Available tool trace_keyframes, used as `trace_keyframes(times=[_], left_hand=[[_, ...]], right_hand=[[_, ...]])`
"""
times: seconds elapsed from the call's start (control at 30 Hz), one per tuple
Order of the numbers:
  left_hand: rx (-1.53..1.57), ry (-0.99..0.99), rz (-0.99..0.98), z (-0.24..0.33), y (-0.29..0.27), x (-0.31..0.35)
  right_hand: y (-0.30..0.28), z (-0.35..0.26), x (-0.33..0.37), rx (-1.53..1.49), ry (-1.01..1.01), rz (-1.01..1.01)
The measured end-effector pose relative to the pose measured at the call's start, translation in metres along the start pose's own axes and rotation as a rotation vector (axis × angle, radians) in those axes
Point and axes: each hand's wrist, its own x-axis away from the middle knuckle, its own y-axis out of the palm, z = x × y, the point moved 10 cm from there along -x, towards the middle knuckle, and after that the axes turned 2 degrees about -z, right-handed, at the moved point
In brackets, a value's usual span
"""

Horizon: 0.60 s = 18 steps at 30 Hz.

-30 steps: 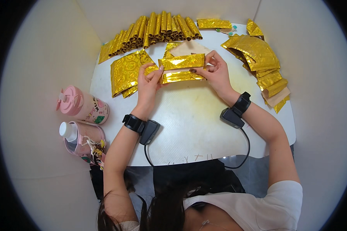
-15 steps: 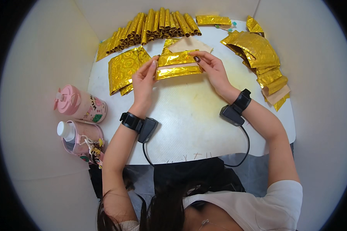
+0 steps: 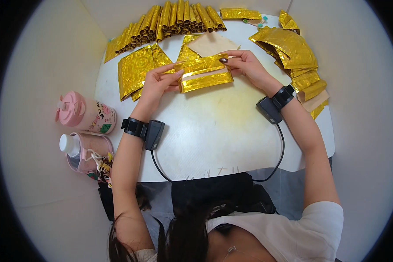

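Note:
A sheet of gold foil paper (image 3: 207, 83), its long edges folded inward with a pale strip between them, is held up between both hands. My left hand (image 3: 158, 85) pinches its left end, thumb in front. At the upper right corner, my right hand (image 3: 244, 66) grips it between thumb and fingers. Left of the held sheet lies a stack of flat gold foil sheets (image 3: 134, 72). Just beyond it rest another gold sheet (image 3: 187, 49) and a pale sheet (image 3: 212, 43), partly covered.
Rolled gold tubes (image 3: 179, 19) are piled along the table's far edge. Gold sheets (image 3: 294, 48) fan down the right side. At left stand a pink-lidded tumbler (image 3: 85, 113) and a pink holder (image 3: 89, 153) with a white-capped bottle. Black cables run from both wrist straps.
The folded sheet has tilted, its right end slightly higher, and shows more of its lower flap. My left forearm has shifted left and my right wrist has moved right. The whole view has shifted slightly.

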Motion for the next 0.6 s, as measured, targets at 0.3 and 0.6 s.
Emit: trace_keyframes(times=[0.3,0.6], left_hand=[[0.135,0.023,-0.032,0.005,-0.003,0.001],[0.281,0.041,-0.087,-0.003,-0.016,-0.006]], right_hand=[[0.005,-0.016,0.006,0.057,-0.066,-0.015],[0.015,-0.020,0.005,0.059,-0.131,-0.062]])
